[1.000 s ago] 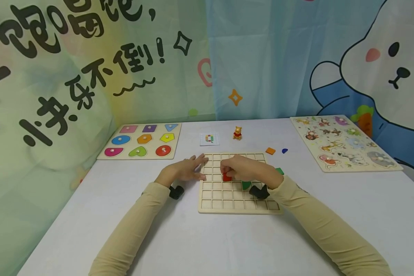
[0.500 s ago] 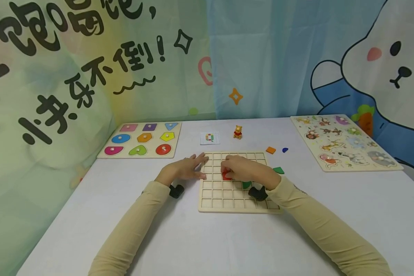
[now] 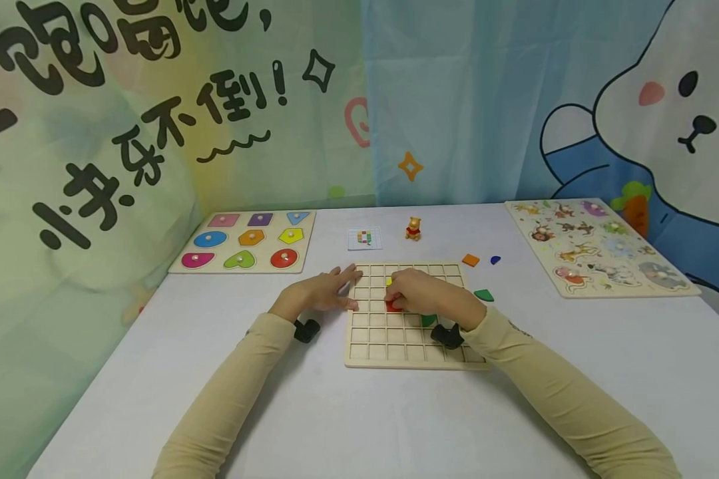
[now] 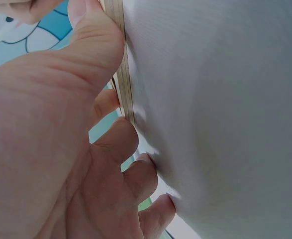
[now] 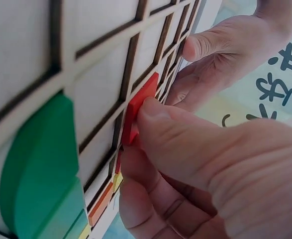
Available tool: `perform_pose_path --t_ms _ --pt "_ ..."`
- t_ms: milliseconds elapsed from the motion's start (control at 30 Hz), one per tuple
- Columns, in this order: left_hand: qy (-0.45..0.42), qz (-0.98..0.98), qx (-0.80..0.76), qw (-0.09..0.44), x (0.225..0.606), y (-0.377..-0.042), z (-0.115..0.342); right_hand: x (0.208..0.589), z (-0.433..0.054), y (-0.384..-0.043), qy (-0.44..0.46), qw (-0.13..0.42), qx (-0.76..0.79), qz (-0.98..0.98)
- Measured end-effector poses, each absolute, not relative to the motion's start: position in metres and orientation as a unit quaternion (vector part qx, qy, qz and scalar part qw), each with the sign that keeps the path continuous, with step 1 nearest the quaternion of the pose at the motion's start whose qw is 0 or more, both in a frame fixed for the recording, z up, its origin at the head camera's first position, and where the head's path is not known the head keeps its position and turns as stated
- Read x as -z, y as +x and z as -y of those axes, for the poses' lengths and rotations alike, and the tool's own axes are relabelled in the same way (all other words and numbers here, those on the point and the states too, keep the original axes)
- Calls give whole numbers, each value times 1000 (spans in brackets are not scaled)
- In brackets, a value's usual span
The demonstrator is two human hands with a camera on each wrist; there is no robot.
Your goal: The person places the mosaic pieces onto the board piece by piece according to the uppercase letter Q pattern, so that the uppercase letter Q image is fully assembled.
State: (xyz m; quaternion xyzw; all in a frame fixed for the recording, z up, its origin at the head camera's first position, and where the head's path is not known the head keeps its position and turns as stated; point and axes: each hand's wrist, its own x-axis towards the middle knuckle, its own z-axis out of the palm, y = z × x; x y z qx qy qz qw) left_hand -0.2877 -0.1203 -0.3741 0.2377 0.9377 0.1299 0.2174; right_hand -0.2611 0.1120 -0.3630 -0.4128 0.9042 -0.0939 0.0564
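Observation:
A wooden grid board (image 3: 371,337) lies flat on the white table. My right hand (image 3: 422,293) reaches over it, and its thumb and fingers pinch a red block (image 5: 140,107) at a cell left of the board's middle. In the right wrist view the red block stands partly proud of the grid. A green block with a curved side (image 5: 41,164) sits in the grid nearby. Past my right fingers a bit of a yellow block (image 3: 389,281) shows; other pieces there are mostly hidden. My left hand (image 3: 317,293) rests at the board's left edge, thumb and fingers extended against it.
Loose green (image 3: 484,295), orange (image 3: 470,260) and blue (image 3: 494,260) pieces lie right of the grid. Behind it are a pattern card (image 3: 364,237) and a bear figurine (image 3: 413,229). A shape puzzle (image 3: 239,271) lies far left, an animal puzzle (image 3: 566,293) far right.
My right hand has shifted only slightly around the red block, which shows less beneath the fingers. A bit of yellow has come into sight past them. The left hand stays put.

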Motion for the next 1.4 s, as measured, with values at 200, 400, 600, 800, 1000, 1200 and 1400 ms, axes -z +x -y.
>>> perform_pose_path --t_ms 200,400,600,800,1000,1200,1400 --pt "239 -939 -127 213 372 -288 120 357 -110 -262 -402 73 70 -910" --pt "234 -939 -132 216 371 -288 121 354 -111 -262 -385 93 71 -916" --pt "231 -938 -137 217 374 -286 122 353 -113 -258 -373 107 84 -918" --pt "230 -939 -138 216 376 -284 122 348 -128 -263 -363 137 116 -914" --pt "234 -937 -144 216 375 -284 120 343 -160 -275 -344 106 142 -922" --pt "232 -936 -144 221 375 -283 119 341 -191 -285 -310 93 143 -935" --pt "234 -938 -138 217 372 -283 119 334 -219 -293 -285 82 155 -942"
